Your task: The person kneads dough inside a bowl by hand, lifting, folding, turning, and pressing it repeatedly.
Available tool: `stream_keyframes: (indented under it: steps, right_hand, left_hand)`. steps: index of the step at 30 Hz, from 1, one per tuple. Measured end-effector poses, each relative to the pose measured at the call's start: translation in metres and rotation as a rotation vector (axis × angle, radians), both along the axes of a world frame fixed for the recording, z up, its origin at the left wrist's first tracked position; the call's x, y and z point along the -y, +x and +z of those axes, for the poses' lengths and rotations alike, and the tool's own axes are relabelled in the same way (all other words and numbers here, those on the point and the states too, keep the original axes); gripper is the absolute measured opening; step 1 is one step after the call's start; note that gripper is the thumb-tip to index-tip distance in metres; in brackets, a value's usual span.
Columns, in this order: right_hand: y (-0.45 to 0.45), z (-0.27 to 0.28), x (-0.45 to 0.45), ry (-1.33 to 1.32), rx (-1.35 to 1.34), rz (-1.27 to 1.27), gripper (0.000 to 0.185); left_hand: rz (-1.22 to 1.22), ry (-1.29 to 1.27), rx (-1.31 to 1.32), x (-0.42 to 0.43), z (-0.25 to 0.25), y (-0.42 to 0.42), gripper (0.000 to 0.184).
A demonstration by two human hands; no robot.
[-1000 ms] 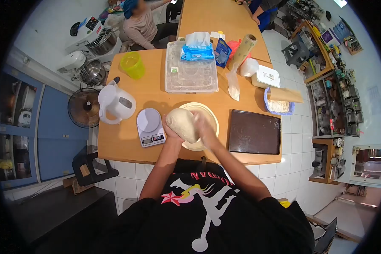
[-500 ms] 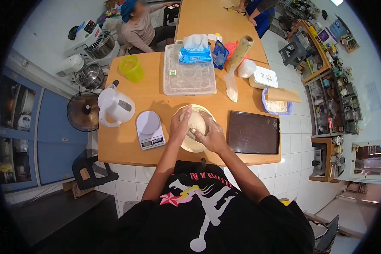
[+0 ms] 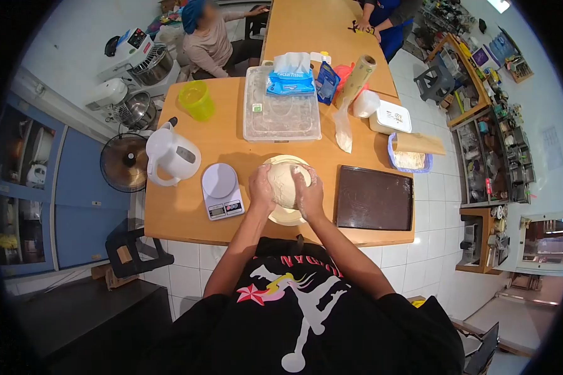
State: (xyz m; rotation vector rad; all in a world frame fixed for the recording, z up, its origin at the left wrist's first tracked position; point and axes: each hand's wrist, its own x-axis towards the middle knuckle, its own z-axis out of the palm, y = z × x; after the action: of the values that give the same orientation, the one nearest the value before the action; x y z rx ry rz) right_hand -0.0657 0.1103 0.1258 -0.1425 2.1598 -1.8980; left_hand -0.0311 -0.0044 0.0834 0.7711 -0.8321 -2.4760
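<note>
A large pale ball of dough [image 3: 283, 184] is held between my two hands over a cream-coloured bowl [image 3: 286, 219]. My left hand [image 3: 261, 189] cups its left side. On the right, my right hand [image 3: 309, 195] grips the dough with the thumb lying on top. Both hands carry smears of flour or dough. Much of the bowl is hidden under the dough, and I cannot tell whether the dough rests in it.
Left of the bowl stand a digital kitchen scale [image 3: 223, 190] and a white electric kettle [image 3: 172, 156]. A dark baking tray [image 3: 374, 197] lies to the right. Behind are a lidded plastic box [image 3: 281, 119], a flour container [image 3: 410, 160] and a yellow-green jug [image 3: 196, 100]. Two people are beyond.
My hands have spread wider around the dough, and more of its surface shows, looking rounder and smoother. My left hand has shifted left. A person's hands at the far table have moved.
</note>
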Motion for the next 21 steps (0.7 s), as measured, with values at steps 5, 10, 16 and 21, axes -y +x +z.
stream_keyframes:
  steps: [5, 10, 16, 21]
  right_hand:
    - [-0.018, -0.03, -0.006, -0.383, 0.434, 0.113, 0.037]
    - [-0.014, -0.004, -0.006, -0.617, 0.789, 0.178, 0.044]
    - [-0.018, 0.008, -0.01, -0.677, 0.883, 0.322, 0.05]
    - [-0.015, 0.006, -0.017, -0.486, 0.802, 0.425, 0.053]
  left_hand:
    - [-0.162, 0.135, -0.078, 0.007, -0.001, 0.005, 0.024]
    - [-0.155, -0.066, -0.071, 0.01, -0.003, 0.004, 0.027]
    - [-0.04, -0.493, 0.153, 0.016, -0.009, 0.001, 0.03]
    - [-0.009, -0.382, 0.218, 0.013, -0.01, 0.001, 0.04]
